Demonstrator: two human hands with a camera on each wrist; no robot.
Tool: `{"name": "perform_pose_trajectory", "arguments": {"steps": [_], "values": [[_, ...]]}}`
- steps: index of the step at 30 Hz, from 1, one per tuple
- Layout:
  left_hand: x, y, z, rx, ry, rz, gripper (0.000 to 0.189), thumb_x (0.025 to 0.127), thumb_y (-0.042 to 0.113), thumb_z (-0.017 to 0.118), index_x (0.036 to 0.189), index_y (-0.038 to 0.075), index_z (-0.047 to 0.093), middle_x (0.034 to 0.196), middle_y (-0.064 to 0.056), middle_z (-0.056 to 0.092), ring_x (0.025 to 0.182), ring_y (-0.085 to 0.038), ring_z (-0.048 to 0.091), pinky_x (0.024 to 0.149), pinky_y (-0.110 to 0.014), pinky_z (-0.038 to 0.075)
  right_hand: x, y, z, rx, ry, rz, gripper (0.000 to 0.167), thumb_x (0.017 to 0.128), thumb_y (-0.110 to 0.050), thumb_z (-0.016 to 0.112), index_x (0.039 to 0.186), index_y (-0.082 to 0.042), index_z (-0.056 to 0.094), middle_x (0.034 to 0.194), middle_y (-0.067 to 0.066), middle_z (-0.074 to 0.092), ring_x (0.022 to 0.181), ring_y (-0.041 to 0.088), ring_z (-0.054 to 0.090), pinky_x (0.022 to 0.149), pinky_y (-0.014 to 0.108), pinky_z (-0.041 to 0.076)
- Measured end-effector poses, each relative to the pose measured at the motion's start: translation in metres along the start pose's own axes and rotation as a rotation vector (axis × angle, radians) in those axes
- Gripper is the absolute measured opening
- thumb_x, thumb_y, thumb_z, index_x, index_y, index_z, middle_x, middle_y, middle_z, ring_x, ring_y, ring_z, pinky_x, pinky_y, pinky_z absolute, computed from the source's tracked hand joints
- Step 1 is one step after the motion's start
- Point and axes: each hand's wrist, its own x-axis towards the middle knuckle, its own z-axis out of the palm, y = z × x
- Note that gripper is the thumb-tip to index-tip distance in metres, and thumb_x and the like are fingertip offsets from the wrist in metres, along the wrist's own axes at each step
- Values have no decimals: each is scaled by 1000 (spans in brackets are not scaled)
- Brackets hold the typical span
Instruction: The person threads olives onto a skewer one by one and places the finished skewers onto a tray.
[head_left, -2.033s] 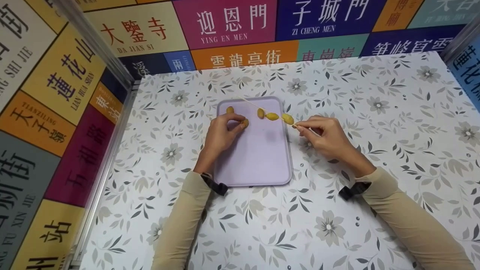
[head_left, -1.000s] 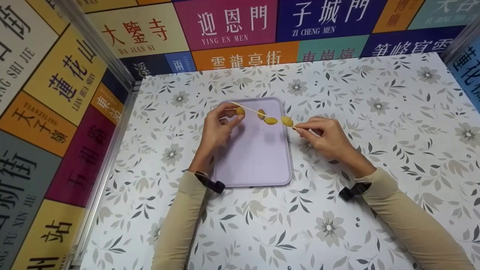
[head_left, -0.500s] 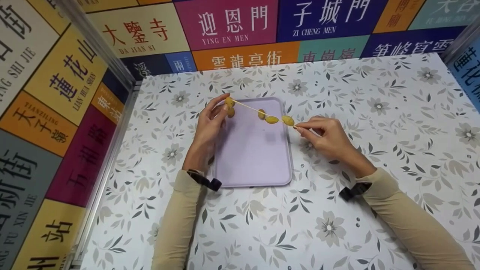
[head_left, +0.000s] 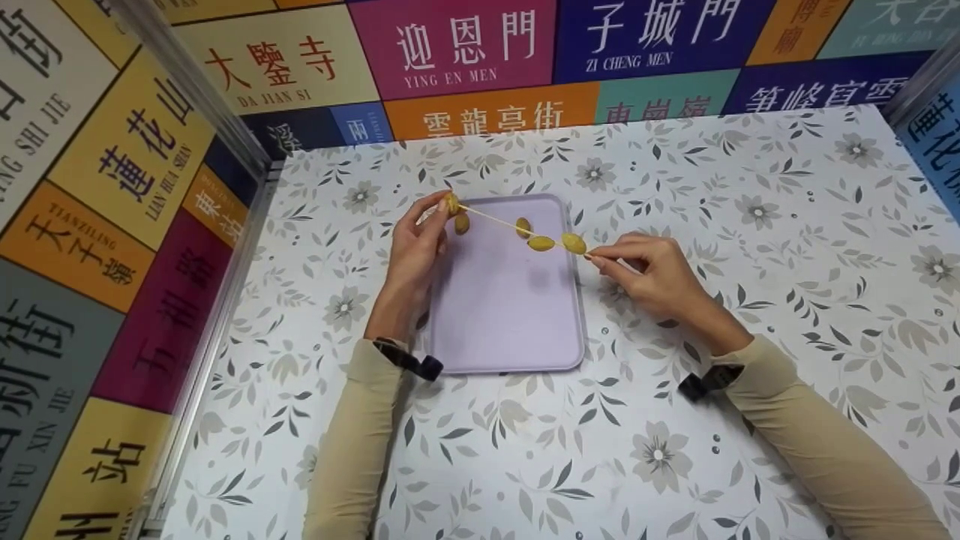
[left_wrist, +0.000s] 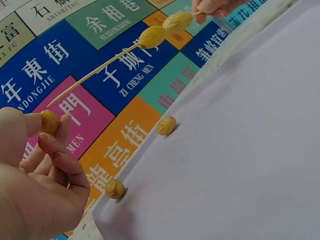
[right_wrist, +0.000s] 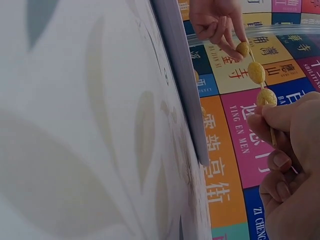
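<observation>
In the head view my right hand [head_left: 649, 270] pinches a thin wooden skewer [head_left: 491, 217] near its right end. Two yellow, wrinkled, olive-shaped fruits are threaded on it, a lower one [left_wrist: 177, 22] by the right fingers and another [left_wrist: 152, 36] touching it. My left hand [head_left: 415, 244] pinches a third such fruit [left_wrist: 49, 122] between thumb and fingers. The skewer's bare point comes right to this fruit in the left wrist view. Both hands are raised over a lilac tray [head_left: 510, 322].
Two loose fruits lie on the tray near its far edge, one at the left [head_left: 462, 224] and one toward the right [head_left: 523, 227]. A floral-patterned cloth [head_left: 562, 450] covers the table. Panels with large lettering [head_left: 457, 45] stand behind and at the left.
My left hand has lifted a fruit off the tray and carried it up and left to the skewer's point. The right hand has stayed nearly still with the skewer.
</observation>
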Motion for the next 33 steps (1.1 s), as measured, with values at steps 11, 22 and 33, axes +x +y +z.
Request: {"name": "perform_pose_trajectory", "arguments": {"steps": [11,22,33], "values": [[0,-2,2,3,17,36,29,104,33,76,127,17,71,120,-15,81,65,-9,43,63,-25,34,0,0,0,-9,-6,6,16,94,-5,84,107,-14,88,85,1,80,72,7,59,64,17,41],[-1,-3,2,25,39,36,36,102,43,76,123,15,69,121,-22,79,62,-10,37,65,-26,31,0,1,0,-22,-15,-4,16,94,-7,84,107,-15,88,84,0,80,69,7,56,62,18,39],[-1,-4,2,70,43,39,39,101,49,75,125,19,69,117,-17,80,63,-11,36,67,-29,30,0,-1,-1,-9,-15,-22,16,97,-11,82,110,-18,88,84,-3,80,67,9,56,60,19,39]]}}
